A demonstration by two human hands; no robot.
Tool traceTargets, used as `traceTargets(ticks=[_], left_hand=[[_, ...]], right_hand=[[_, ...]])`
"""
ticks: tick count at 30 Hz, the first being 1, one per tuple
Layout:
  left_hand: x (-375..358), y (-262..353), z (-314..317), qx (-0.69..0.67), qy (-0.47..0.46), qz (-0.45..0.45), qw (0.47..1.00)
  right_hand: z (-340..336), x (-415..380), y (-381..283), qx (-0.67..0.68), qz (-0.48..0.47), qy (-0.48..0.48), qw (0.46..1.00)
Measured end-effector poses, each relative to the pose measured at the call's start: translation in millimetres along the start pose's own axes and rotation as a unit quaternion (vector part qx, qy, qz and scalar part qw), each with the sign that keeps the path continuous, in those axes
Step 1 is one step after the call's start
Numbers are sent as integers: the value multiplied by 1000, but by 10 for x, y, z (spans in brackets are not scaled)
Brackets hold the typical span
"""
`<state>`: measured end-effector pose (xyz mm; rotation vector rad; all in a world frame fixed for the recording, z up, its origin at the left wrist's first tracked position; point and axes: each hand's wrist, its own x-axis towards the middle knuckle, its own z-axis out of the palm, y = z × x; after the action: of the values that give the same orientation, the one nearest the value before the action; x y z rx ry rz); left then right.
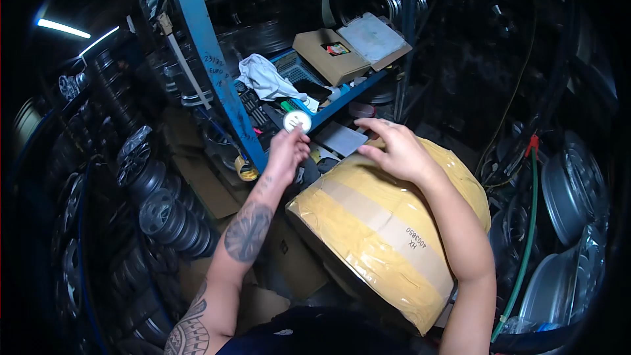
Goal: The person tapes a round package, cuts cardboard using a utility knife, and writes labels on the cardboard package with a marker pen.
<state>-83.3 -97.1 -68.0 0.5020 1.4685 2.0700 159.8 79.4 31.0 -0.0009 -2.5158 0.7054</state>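
Observation:
My left hand (289, 148) is closed on a small round white disc with a pale rim (297, 120), held up in front of the shelf; its exact kind is not clear. Over the far edge of a large yellow-wrapped package (368, 217), my right hand (399, 151) is open with its fingers spread and slightly curved. Brown tape and the print "HX 4003850" run across the package. Just beyond the right fingers lies a flat grey-white panel (342, 139).
A blue metal shelf (227, 102) holds a white cloth (266, 77), a blue basket (292, 66) and an opened cardboard box (332, 56). Stacked wheel rims (167, 213) stand at left, more rims (565, 190) at right, beside a green hose (530, 236). A yellow tape roll (246, 168) hangs near the shelf post.

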Motion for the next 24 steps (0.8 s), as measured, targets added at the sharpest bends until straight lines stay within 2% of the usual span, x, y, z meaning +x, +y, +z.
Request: traceTargets(ticks=[1, 3, 4, 5, 7, 11, 13, 15, 17, 19, 20, 23, 24], left_hand=[[295, -60, -219, -32, 62, -25, 997], [517, -3, -370, -180, 116, -54, 975], [536, 40, -433, -217, 71, -146, 963], [501, -57, -424, -174, 85, -150, 970], [100, -120, -223, -21, 69, -72, 995], [-760, -61, -56, 174, -113, 72, 976], [-1118, -153, 16, 189, -130, 146, 962], [-1538, -109, 135, 382, -117, 295, 868], [-1829, -261, 223, 348, -129, 396, 840], [-2130, -294, 364, 384, -110, 416, 817], [-2180, -385, 405, 373, -101, 413, 825], [-2166, -526, 558, 338, -91, 433, 831], [-2125, -533, 635, 345, -76, 472, 808]], right_hand=[[-17, -9, 67, -17, 9, -4, 1000], [-74, -1, 170, -78, 24, -25, 996], [-121, -6, 151, -76, 48, -24, 996], [-152, -12, 153, -85, 55, -18, 995], [-222, -33, 171, -104, 71, -8, 992], [-478, -87, 434, -163, 111, -3, 980], [-718, -169, 497, -183, 214, -13, 960], [-895, -310, 651, -209, 320, -43, 923], [-921, -521, 871, -189, 379, -85, 902], [-718, -793, 1111, -27, 430, -9, 903], [-736, -920, 1095, 8, 418, 13, 908], [-806, -1076, 771, -111, 447, 34, 887], [-791, -1206, 772, -116, 438, 69, 889]])
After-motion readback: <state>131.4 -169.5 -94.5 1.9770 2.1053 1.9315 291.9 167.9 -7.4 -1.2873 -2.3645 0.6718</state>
